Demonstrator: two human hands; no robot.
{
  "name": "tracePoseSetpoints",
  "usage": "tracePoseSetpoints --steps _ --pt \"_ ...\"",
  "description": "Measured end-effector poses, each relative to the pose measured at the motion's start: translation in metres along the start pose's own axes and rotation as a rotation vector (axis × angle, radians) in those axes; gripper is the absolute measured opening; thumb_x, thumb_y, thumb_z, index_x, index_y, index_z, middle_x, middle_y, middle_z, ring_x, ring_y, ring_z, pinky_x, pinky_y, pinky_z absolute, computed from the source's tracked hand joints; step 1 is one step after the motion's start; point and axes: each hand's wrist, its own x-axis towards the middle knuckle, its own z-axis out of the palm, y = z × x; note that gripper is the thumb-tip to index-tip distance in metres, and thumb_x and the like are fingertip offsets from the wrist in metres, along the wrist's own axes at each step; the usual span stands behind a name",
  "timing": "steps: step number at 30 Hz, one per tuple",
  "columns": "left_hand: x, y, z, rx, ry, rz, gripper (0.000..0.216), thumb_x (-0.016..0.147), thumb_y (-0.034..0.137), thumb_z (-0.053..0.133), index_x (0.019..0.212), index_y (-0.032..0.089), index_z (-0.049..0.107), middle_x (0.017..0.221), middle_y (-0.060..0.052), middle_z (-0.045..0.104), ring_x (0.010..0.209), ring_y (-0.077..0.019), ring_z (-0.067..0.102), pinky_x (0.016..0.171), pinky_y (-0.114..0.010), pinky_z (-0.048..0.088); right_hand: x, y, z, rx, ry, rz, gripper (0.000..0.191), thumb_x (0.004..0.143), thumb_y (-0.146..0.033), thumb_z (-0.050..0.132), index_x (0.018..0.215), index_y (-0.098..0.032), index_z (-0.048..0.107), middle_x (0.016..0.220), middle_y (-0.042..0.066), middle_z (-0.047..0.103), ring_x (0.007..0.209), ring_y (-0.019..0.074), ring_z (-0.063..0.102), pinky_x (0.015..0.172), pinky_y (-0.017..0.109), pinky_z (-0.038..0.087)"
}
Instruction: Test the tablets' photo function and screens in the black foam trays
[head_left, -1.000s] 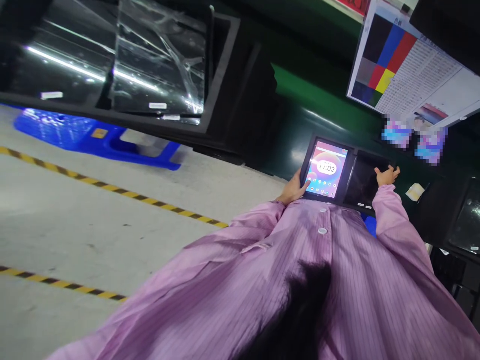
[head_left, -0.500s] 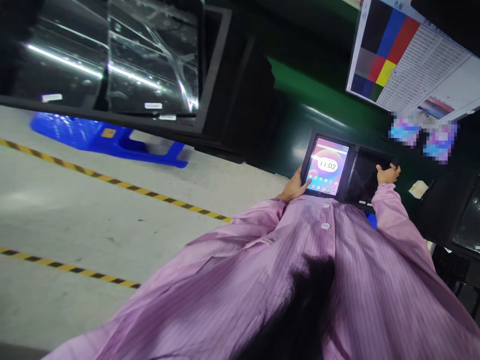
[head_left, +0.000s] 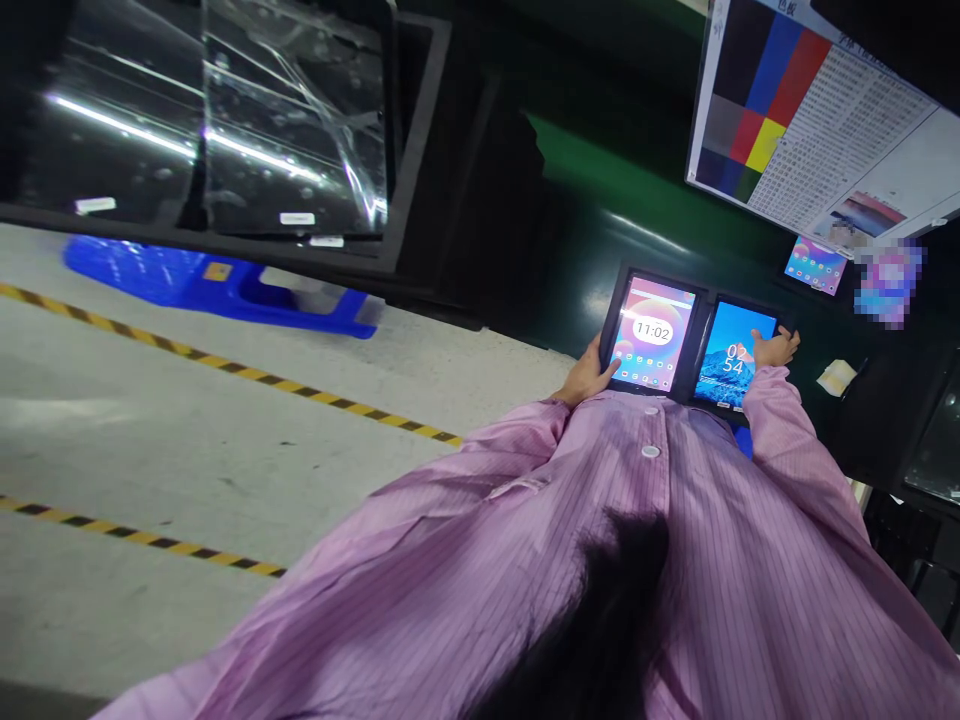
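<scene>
Two tablets lie side by side in dark frames close to my waist. The left tablet (head_left: pixel 651 330) is lit with a pink and blue home screen reading 11:02. My left hand (head_left: pixel 586 375) is closed on its left edge, with the thumb over the front. The right tablet (head_left: pixel 721 350) is lit with a blue mountain picture and the time 02 54. My right hand (head_left: pixel 776 348) grips its right edge, the thumb side over the screen and the fingers bent around the rim. The fingertips beyond the edge are partly hidden.
A colour chart sheet (head_left: pixel 817 130) stands at the upper right, with a small lit screen (head_left: pixel 814 266) below it. A pale pad (head_left: pixel 836 378) lies right of my right hand. Dark panels (head_left: pixel 292 120) fill a tray at upper left, above a blue stool (head_left: pixel 165 275).
The right tablet's screen has gone from black to a lit lock screen. My right hand's spread fingers have bent in around its edge. My left hand stays in place.
</scene>
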Motion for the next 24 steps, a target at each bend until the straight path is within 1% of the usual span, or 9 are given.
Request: tracePoseSetpoints --steps 4,7,9,11,13,17,20,22,24 --pt "0.000 -0.001 0.000 -0.005 0.000 -0.010 0.092 0.098 0.050 0.061 0.173 0.017 0.019 0.172 -0.020 0.039 0.154 -0.0401 0.048 0.128 -0.058 0.041 -0.003 0.014 -0.008 0.009 -0.071 -0.073 0.084 0.082 -0.047 0.083 0.153 -0.016 0.052 0.174 0.025 0.027 0.158 0.0401 0.033 0.129 0.056 0.029" --pt "0.001 -0.001 0.000 -0.008 -0.004 -0.009 0.092 0.098 0.050 0.060 0.173 0.016 0.019 0.172 -0.020 0.039 0.153 -0.0400 0.048 0.127 -0.058 0.041 -0.011 0.043 -0.023 -0.018 -0.245 -0.189 0.111 0.070 -0.061 0.090 0.160 -0.017 0.044 0.178 0.024 0.014 0.163 0.0397 0.024 0.131 0.052 0.025" --pt "0.000 0.000 0.000 -0.016 0.001 0.003 0.092 0.099 0.050 0.060 0.173 0.015 0.018 0.171 -0.021 0.041 0.154 -0.0393 0.048 0.127 -0.057 0.041 -0.017 0.063 -0.033 -0.041 -0.346 -0.234 0.120 0.067 -0.070 0.089 0.163 -0.017 0.040 0.179 0.025 0.007 0.166 0.0399 0.019 0.132 0.050 0.023" --pt "-0.001 0.001 0.000 -0.021 0.001 0.007 0.093 0.099 0.051 0.059 0.173 0.014 0.018 0.171 -0.021 0.041 0.155 -0.0391 0.046 0.128 -0.057 0.040 -0.019 0.073 -0.039 -0.043 -0.374 -0.257 0.116 0.072 -0.071 0.085 0.163 -0.017 0.039 0.179 0.025 0.006 0.167 0.0381 0.015 0.133 0.048 0.021" --pt "-0.002 0.004 -0.002 -0.017 -0.007 0.009 0.094 0.098 0.053 0.059 0.173 0.013 0.017 0.172 -0.022 0.038 0.156 -0.0393 0.045 0.129 -0.057 0.039 -0.018 0.068 -0.039 -0.027 -0.347 -0.280 0.103 0.082 -0.065 0.079 0.163 -0.015 0.040 0.179 0.025 0.007 0.168 0.0351 0.013 0.133 0.046 0.020" --pt "0.000 0.008 -0.009 0.007 -0.030 -0.003 0.096 0.096 0.059 0.057 0.172 0.011 0.021 0.173 -0.023 0.036 0.156 -0.0397 0.046 0.130 -0.057 0.038 -0.013 0.024 -0.029 0.007 -0.276 -0.204 0.074 0.098 -0.042 0.064 0.162 -0.013 0.039 0.176 0.025 0.017 0.165 0.0301 0.021 0.130 0.045 0.027" --pt "-0.003 0.011 -0.013 0.025 -0.047 -0.062 0.100 0.092 0.066 0.057 0.170 0.012 0.025 0.173 -0.022 0.037 0.156 -0.0413 0.046 0.131 -0.059 0.037 -0.021 -0.006 -0.028 0.000 -0.228 -0.128 0.059 0.102 -0.031 0.055 0.158 -0.016 0.043 0.173 0.025 0.025 0.161 0.0299 0.029 0.125 0.047 0.034" --pt "-0.005 0.009 -0.013 0.056 -0.041 -0.129 0.099 0.091 0.068 0.054 0.171 0.019 0.023 0.176 -0.016 0.037 0.157 -0.0415 0.045 0.130 -0.061 0.038 -0.028 -0.014 -0.028 -0.015 -0.177 -0.087 0.059 0.099 -0.031 0.063 0.154 -0.018 0.047 0.174 0.023 0.027 0.158 0.0322 0.035 0.124 0.050 0.036" --pt "-0.004 0.002 -0.013 0.119 -0.044 -0.182 0.095 0.093 0.070 0.050 0.173 0.034 0.013 0.179 -0.003 0.031 0.159 -0.0361 0.044 0.131 -0.059 0.039 -0.032 -0.015 -0.024 -0.021 -0.133 -0.042 0.059 0.094 -0.032 0.072 0.149 -0.019 0.053 0.174 0.021 0.030 0.152 0.0347 0.043 0.122 0.052 0.038"
